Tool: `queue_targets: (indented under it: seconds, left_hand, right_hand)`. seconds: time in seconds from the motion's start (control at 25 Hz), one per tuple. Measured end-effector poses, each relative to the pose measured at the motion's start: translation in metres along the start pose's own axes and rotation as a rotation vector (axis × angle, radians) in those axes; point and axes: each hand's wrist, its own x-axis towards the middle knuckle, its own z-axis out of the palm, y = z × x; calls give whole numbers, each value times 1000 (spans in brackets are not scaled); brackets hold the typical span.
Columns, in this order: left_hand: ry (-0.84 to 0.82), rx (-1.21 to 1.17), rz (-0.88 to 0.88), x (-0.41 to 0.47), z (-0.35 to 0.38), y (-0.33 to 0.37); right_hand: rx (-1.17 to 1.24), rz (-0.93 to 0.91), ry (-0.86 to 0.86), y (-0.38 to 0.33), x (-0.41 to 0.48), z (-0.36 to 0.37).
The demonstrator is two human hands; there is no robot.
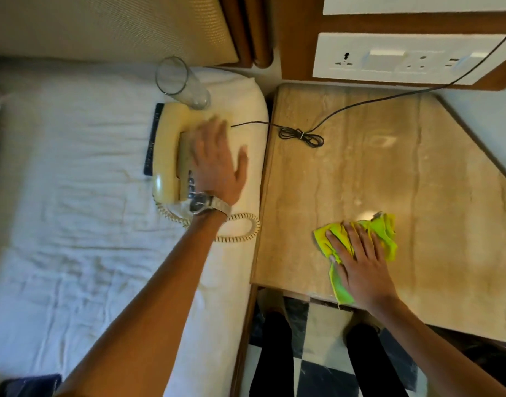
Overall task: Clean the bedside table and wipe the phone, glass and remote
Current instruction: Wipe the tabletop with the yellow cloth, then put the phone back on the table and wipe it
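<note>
A cream corded phone [167, 156] lies on the white bed, its coiled cord [240, 227] trailing toward the table. My left hand [217, 161] rests flat and blurred over the phone's keypad side, fingers spread. A dark remote [151, 138] lies partly under the phone's far side. A clear glass [183, 84] stands just beyond the phone on the bed. My right hand [357, 262] presses flat on a yellow-green cloth [383, 233] on the marble bedside table [418, 167], near its front edge.
A thin black cable [300, 136] with a tied bundle runs from the phone across the table's back left toward the wall. A white socket panel [403, 58] is on the wooden wall behind. Beige headboard at top left. Checkered floor and my legs below.
</note>
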Motion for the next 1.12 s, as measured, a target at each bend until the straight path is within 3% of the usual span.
queue_targets:
  seconds: [0.12,0.24,0.4,0.56,0.72,0.92,1.12]
  left_hand:
    - [-1,-139,-571,25,-21,-54]
    - [-197,-289,-764,30,-21,-82]
    - [-227,-413,-688,18,-17,-87]
    - [-257,-776,-704,7,-16,-64]
    - [-440,-739,-757,13,-11,-27]
    - [-527,-508,-562,16,-2,29]
    - [-496,-747,-472,11,31,102]
  right_hand:
    - [-25,-9,-34,2,2,-6]
    - [-19,9,-48,0,1,-10]
    - [-13,-8,-46,1,3,-13]
    - [-6,-23,-31,6,2,-11]
    - [-5,-63,-31,18,4,-12]
    - [10,34,-8,41,-3,-17]
    - [3,148,9,84,-15,-25]
